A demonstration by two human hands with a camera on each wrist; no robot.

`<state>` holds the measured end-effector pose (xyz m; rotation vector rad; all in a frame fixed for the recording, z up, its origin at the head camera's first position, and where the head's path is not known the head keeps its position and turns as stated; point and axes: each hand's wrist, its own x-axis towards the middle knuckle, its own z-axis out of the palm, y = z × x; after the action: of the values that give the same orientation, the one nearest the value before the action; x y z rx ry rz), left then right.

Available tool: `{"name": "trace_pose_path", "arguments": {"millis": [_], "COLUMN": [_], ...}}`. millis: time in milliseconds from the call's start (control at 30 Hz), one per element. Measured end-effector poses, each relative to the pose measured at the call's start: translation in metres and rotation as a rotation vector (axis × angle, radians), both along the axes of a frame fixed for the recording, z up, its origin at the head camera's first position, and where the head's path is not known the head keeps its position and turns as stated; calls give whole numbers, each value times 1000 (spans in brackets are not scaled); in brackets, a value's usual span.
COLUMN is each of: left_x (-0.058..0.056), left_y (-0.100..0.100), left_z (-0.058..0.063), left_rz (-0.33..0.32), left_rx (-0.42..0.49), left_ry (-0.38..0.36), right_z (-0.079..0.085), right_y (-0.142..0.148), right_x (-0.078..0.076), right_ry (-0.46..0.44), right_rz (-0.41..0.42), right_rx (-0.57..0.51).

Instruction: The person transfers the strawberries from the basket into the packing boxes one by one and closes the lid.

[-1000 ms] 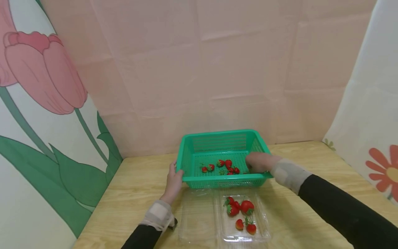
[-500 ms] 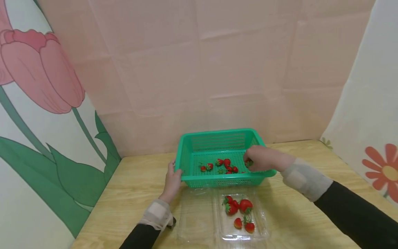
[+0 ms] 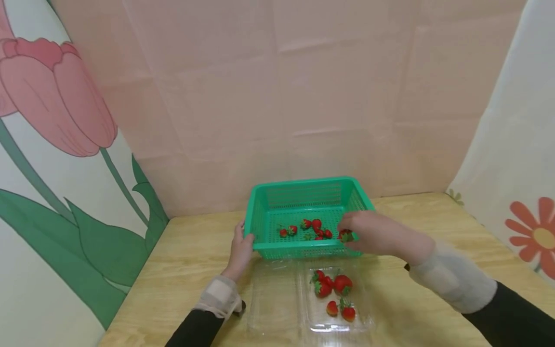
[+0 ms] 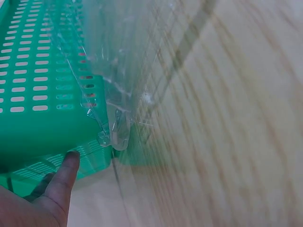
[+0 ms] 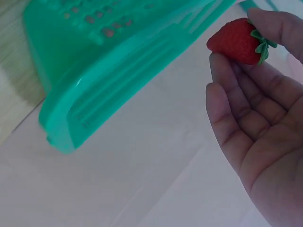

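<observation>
Green basket (image 3: 303,182): one, plastic, slotted walls, standing on the wood-grain table (image 3: 416,219); all places below are given from it

Right hand (image 3: 377,233): one, at the basket's near right corner; thumb and fingers closed down to a pinch on a single berry, the lower fingers loosely bent and holding nothing

Held strawberry (image 5: 235,41): one, red, leafy green cap; lies between thumb and fingers, cap end beside the thumb, pointed end just over a fingertip; seen against the basket's near right corner in the head view, apart from its rim in the right wrist view; height relative to the rim cannot be told

Left hand (image 3: 240,250): one, gripping the basket's near left corner, thumb at the rim, fingers along the outer side wall

Loose strawberries (image 3: 316,224): several, small, on the basket floor, from its middle towards its left, apart from the right hand's fingers

Transparent container (image 3: 275,301): one, hinged open, just in front of the basket; contact with it cannot be told

Boxed strawberries (image 3: 343,284): an upper cluster and a lower pair, in the container's right half, in front of the basket

Pink backdrop (image 3: 277,96): one, creased, behind the basket
</observation>
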<state>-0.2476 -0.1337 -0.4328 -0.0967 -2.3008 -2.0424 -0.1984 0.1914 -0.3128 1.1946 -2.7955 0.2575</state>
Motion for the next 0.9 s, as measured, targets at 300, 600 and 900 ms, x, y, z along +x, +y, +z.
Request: {"name": "trace_pose_path", "arguments": {"millis": [300,600,900], "left_x": [-10,-10,-12], "left_y": [0,-1,0], "left_z": [-18,-16,-19], "left_rz": [30,38,18], "left_rx": [-9,-16,-24], "left_ry": [16,19,15], "right_z": [-19,-55,-85], "right_y": [-22,-37,-48], "right_x": [30,39,44], "right_ry": [-25,-119,-102], "right_rz": [69,117,223], "right_rx": [-20,16,84]}}
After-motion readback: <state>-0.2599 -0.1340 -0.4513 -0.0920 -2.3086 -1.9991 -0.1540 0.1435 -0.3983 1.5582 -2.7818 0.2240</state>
